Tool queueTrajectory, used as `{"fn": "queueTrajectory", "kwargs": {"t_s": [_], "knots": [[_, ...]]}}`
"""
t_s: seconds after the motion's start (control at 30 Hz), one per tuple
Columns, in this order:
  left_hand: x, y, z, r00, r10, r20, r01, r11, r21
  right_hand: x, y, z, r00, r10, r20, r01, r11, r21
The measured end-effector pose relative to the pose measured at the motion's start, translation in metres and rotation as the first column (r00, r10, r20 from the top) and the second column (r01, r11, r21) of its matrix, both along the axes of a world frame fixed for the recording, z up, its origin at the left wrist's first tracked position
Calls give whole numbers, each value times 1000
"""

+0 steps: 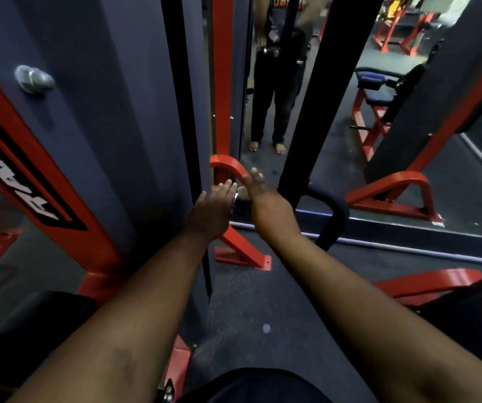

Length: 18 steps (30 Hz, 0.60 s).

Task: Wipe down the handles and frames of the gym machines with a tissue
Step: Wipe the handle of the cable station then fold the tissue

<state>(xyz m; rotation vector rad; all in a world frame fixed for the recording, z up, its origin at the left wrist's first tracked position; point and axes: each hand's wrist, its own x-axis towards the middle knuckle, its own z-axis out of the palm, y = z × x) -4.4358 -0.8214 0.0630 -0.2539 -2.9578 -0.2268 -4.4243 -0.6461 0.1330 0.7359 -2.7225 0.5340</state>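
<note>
Both hands are stretched toward the red curved frame (228, 167). The left hand (213, 207) is held flat with straight fingers just below it. The right hand (266, 199) is laid against its curve, and whether anything is gripped cannot be told. No tissue can be made out. The steel is judged rigid, fixed and smooth, so a soft tissue is best wrapped around the bend.

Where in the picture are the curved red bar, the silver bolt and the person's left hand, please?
curved red bar (228, 163): head view, top of its arch.
silver bolt (33, 79): head view, its rounded head.
left hand (212, 209): head view, back of the hand.
</note>
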Motion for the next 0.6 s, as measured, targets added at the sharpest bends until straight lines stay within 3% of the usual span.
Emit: {"fn": "queueTrajectory", "kwargs": {"t_s": [0.07,0.2,0.37,0.47,0.6], "knots": [[1,-6,-9,997,-69,22,70,996,-47,-12,-16,-8,996,-49,75,30,972,234],[3,-6,-18,995,-99,11,99,986,-132,-14,-29,-38,986,-154,57,111,881,460],[2,-6,-19,987,-135,-93,110,967,-230,0,0,-64,999,24,-31,-2,820,573],[2,-1,-20,984,-140,-114,116,973,-198,22,11,-63,991,111,81,-136,871,473],[2,-4,-17,977,-177,-115,161,977,-137,4,-4,-27,995,36,-88,-18,981,194]]}}
